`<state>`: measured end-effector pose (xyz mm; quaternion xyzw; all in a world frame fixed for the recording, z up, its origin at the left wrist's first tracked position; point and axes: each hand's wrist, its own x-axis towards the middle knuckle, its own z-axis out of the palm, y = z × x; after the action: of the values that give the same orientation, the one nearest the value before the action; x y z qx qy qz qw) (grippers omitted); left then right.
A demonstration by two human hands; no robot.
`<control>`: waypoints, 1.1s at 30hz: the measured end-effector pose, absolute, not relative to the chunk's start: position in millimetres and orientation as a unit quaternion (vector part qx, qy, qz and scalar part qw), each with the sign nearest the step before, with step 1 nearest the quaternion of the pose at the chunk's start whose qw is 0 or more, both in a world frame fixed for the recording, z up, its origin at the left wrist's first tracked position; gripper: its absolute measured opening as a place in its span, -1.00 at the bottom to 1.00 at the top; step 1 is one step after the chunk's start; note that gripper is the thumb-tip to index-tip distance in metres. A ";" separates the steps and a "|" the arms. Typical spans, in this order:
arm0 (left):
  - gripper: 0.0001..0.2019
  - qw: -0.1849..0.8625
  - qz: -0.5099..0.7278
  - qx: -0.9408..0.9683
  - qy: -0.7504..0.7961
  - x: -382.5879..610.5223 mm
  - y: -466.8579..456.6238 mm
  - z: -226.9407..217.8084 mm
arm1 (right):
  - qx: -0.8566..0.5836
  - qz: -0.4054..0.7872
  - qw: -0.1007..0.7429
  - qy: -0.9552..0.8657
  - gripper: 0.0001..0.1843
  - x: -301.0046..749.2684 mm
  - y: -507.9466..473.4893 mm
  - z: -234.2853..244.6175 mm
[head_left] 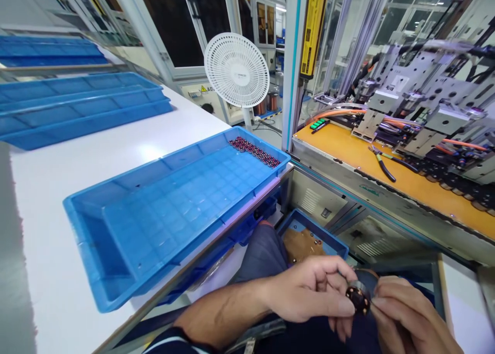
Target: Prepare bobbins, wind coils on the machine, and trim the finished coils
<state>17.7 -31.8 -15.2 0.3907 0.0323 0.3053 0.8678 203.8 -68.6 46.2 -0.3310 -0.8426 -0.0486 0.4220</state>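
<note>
My left hand is closed on a small motor stator, gripping it between thumb and fingers above my lap. The stator is round, with a silvery rim, a black face and copper-coloured spots around it. Close against its right side, my right hand has thumb and forefinger pinched together. Whatever lies between those fingertips is too small to make out. Several similar small round parts sit in rows at the far right end of the long blue tray on the white table.
A lower blue bin holds brown cardboard and some loose parts beside my knee. More blue trays stand at the left. A white fan is behind the table. Pliers lie on the machine's orange bench at right.
</note>
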 end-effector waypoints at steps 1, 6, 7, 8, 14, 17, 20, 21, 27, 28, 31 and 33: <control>-0.68 0.860 0.330 0.388 0.046 18.3 -33.2 -15.4 | -0.348 -0.061 0.426 -0.833 -0.92 201.0 -69.3 46.0; -0.72 0.818 0.440 0.367 0.054 19.5 -35.3 -7.7 | -0.422 -0.059 0.432 -0.795 -0.93 196.1 -70.4 43.9; -0.70 0.811 0.459 0.358 0.046 19.3 -34.7 -5.6 | -0.415 -0.050 0.422 -0.804 -0.90 198.1 -70.0 43.8; -0.65 0.809 0.475 0.345 0.037 19.1 -33.8 -3.8 | -0.403 -0.039 0.410 -0.817 -0.87 200.7 -69.5 43.9; -0.53 0.866 0.391 0.304 0.067 22.8 -29.8 -6.9 | -0.360 -0.005 0.422 -0.832 -0.91 205.6 -70.6 48.0; -0.48 0.887 0.293 0.350 0.070 24.9 -28.9 -12.5 | -0.344 0.001 0.428 -0.836 -0.88 201.7 -71.4 50.1; -0.64 0.872 0.322 0.365 0.047 23.7 -28.0 -12.3 | -0.360 -0.012 0.439 -0.823 -0.91 197.1 -71.4 49.5; -0.69 0.863 0.344 0.369 0.039 22.8 -28.1 -10.8 | -0.371 -0.014 0.448 -0.814 -0.91 195.4 -71.2 48.8; -0.83 0.800 0.466 0.373 0.063 17.5 -33.0 2.4 | -0.432 0.040 0.466 -0.771 -0.82 187.9 -67.6 50.7; -0.81 0.795 0.481 0.364 0.059 17.0 -33.3 3.9 | -0.430 0.063 0.469 -0.769 -0.82 188.0 -66.4 51.8; -0.75 0.808 0.492 0.322 0.040 17.4 -31.3 6.5 | -0.398 0.137 0.500 -0.757 -0.83 190.8 -62.6 52.4; -0.71 0.829 0.462 0.309 0.062 19.5 -28.7 6.3 | -0.372 0.169 0.509 -0.758 -0.84 193.8 -60.5 50.5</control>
<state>19.5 -28.7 6.3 0.3087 0.0618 0.4624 0.8289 193.8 -60.5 50.5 -0.3716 -0.7577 0.1686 0.5093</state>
